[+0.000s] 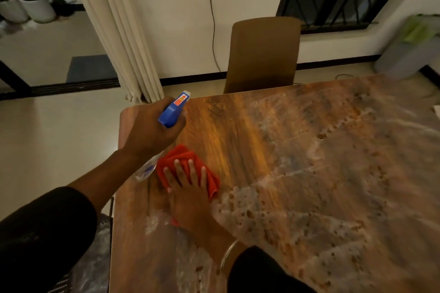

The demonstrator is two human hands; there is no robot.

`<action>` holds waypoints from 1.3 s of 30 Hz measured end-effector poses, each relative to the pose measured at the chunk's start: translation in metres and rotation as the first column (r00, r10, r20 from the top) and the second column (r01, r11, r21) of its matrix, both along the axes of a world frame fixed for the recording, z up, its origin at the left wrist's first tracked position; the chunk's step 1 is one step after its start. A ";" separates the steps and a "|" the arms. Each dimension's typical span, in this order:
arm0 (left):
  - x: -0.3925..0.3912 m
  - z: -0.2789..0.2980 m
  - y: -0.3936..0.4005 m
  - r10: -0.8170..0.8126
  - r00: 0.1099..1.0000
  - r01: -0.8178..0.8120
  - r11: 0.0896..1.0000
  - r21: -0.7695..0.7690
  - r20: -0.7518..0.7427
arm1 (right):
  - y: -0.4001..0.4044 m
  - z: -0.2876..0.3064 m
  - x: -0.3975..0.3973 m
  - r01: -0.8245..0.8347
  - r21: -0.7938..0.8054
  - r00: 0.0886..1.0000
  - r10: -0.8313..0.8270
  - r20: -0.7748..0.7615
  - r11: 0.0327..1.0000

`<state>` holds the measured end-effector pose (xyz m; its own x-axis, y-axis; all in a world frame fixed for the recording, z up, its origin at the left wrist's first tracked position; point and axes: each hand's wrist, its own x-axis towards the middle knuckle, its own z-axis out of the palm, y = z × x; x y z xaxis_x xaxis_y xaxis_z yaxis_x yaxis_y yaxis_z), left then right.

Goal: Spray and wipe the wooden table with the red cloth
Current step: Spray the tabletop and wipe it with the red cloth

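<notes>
Only the head view here. Left hand (152,129) is wrapped round the neck of the spray bottle (175,109), held up over the near-left corner of the table (238,126), nozzle aimed out across the wood. Right hand (188,195) lies flat on the red cloth (188,164), fingers straight and spread, pressing it down near the table's left edge, just beside the bottle's clear lower half.

Cloth looks soft and floppy, bunched into a loose pad, so I'd guess a flat palm on top is the way to work it rather than pinching a corner, since it'll fold and drag otherwise. Bottle looks like light plastic, easy one-handed at the trigger neck. The tabletop is hard and probably slick where it's wet.

Whitish foamy film covers the right and near side, the middle strip looks cleaner, so plenty left to wipe, I reckon. A chair (262,54) sits tucked at the far edge, a curtain (123,38) hangs beyond the left corner. Nothing on the table blocks the cloth.
</notes>
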<state>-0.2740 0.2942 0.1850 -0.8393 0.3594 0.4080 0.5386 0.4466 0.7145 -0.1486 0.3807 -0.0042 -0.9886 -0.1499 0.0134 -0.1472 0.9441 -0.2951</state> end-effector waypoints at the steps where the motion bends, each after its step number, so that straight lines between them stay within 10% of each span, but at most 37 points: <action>1: -0.001 0.001 0.003 0.001 1.000 -0.001 1.000 0.005 -0.002 | 0.018 -0.001 0.000 -0.004 0.001 1.000 0.004 -0.009 1.000; 6: -0.003 0.002 0.020 0.005 1.000 -0.005 1.000 0.020 0.006 | 0.167 0.008 -0.009 0.289 0.097 0.957 -0.289 -0.014 0.952; 11: -0.004 0.002 0.041 0.036 0.999 -0.039 0.996 0.076 0.036 | 0.268 0.013 -0.020 0.684 0.052 0.722 -0.685 0.094 0.728; 20: -0.022 -0.006 0.107 0.102 0.995 -0.102 0.992 0.078 0.006 | 0.187 0.008 -0.075 0.090 0.041 0.995 -0.091 0.031 0.995; 26: -0.038 -0.007 0.129 0.176 0.984 -0.173 0.978 0.112 -0.020 | 0.362 0.020 -0.128 0.531 0.083 0.838 -0.537 0.100 0.843; 30: -0.046 -0.008 0.133 0.188 0.982 -0.184 0.978 0.098 -0.032 | 0.365 0.030 -0.142 0.523 0.136 0.832 -0.539 0.135 0.841; 39: -0.075 -0.002 0.166 0.196 0.978 -0.193 0.980 0.049 -0.073 | 0.224 0.025 -0.159 -0.072 -0.031 0.986 0.076 0.151 0.997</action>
<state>-0.3495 0.4604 0.1831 -0.8569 0.1740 0.4852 0.4985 0.5191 0.6942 -0.3074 0.6046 0.0208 -0.9657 -0.2243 -0.1311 -0.1680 0.9241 -0.3431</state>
